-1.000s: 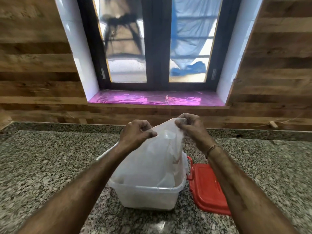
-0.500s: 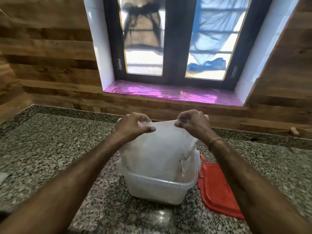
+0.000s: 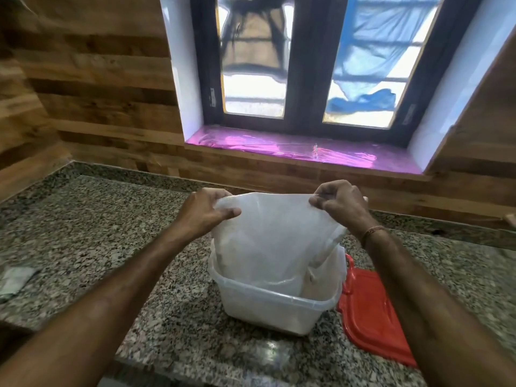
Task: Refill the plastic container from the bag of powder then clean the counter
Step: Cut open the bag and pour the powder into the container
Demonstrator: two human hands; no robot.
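Hands hold up a see-through bag [image 3: 275, 236] over the plastic container [image 3: 275, 301] — the left hand [image 3: 205, 212] pinches its top left corner between thumb and fingers, and the right hand [image 3: 339, 203] pinches the top right corner. The bag's bottom end hangs inside the container, which sits on the speckled counter [image 3: 83, 236]. Just right of the container lies a red lid [image 3: 372, 311] — flat on the counter.

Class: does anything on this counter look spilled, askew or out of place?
No spill shows. The bag, pinched by the left hand and right hand, hangs into the container; the red lid lies beside it. A pale scrap lies far left.
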